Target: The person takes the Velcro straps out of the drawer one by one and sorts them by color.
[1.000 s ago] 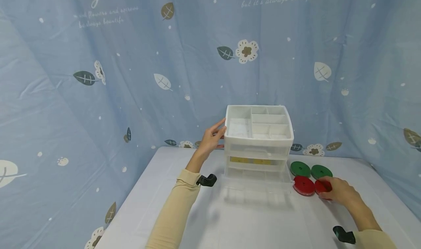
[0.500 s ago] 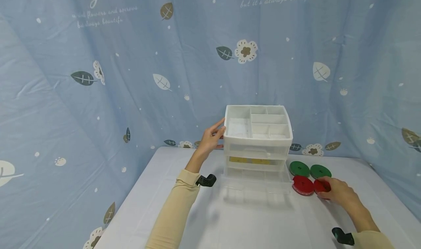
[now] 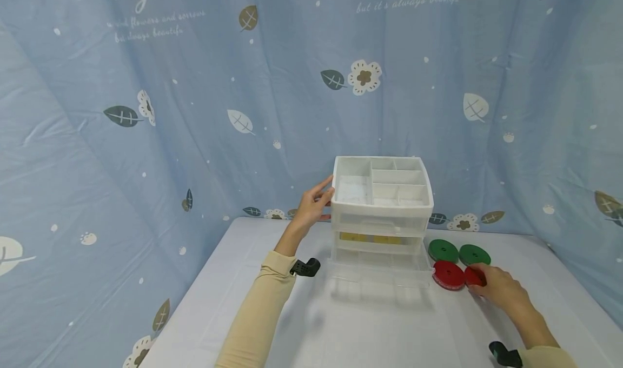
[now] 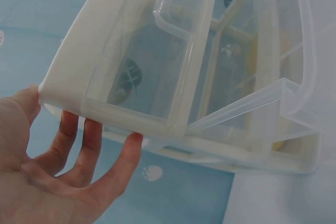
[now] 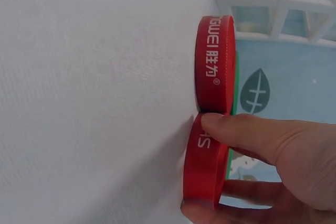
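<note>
A white plastic drawer organizer (image 3: 382, 206) with a divided top tray stands toward the back of the table, its clear bottom drawer (image 3: 379, 275) pulled out. My left hand (image 3: 310, 208) touches its left side, fingers spread along the frame in the left wrist view. My right hand (image 3: 501, 287) grips a red roll of tape (image 5: 202, 166) with lettering on its edge, thumb on one side and fingers on the other. Beside it lies another red roll (image 3: 449, 275), close against the held one. Two green rolls (image 3: 443, 251) lie just behind the red ones.
Yellow things (image 3: 370, 238) show inside the organizer's middle drawer. A white cloth covers the table (image 3: 379, 335). A blue patterned curtain (image 3: 292, 87) hangs right behind the organizer and along the left side.
The right hand and wrist have shifted slightly, still at the same red roll. The left hand stays on the organizer's side.
</note>
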The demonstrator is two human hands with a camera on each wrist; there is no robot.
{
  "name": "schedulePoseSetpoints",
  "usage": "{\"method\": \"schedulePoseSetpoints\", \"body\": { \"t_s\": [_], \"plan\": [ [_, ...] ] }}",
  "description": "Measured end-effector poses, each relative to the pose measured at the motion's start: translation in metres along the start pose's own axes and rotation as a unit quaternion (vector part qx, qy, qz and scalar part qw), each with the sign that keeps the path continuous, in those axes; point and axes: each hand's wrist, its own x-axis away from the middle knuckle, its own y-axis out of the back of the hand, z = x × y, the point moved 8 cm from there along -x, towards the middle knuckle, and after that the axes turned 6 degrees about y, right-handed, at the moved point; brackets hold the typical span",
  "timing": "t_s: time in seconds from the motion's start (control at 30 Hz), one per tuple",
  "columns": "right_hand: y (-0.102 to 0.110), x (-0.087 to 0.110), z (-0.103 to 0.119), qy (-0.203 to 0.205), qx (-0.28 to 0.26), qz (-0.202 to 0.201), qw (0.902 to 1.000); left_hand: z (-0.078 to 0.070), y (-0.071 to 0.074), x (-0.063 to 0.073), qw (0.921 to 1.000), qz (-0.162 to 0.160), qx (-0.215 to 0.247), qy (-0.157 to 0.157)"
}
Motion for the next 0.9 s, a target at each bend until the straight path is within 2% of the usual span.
{"method": "schedulePoseSetpoints", "body": {
  "t_s": [0.33, 0.5, 0.7, 0.9],
  "plan": [
    [-0.004, 0.001, 0.001, -0.014, 0.004, -0.024, 0.9996, 0.0, 0.0, 0.0, 1.0, -0.003, -0.002, 0.0],
    [0.001, 0.006, 0.008, -0.015, 0.008, -0.05, 0.9986, 0.0, 0.0, 0.0, 1.0, -0.002, -0.003, -0.003],
    [0.013, 0.012, 0.03, 0.041, -0.035, -0.09, 0.9944, 0.0, 0.0, 0.0, 1.0, 0.0, -0.002, 0.0],
    [0.01, 0.016, 0.055, 0.088, -0.1, -0.108, 0.9852, 0.0, 0.0, -0.001, 1.0, 0.0, 0.002, 0.001]
  ]
}}
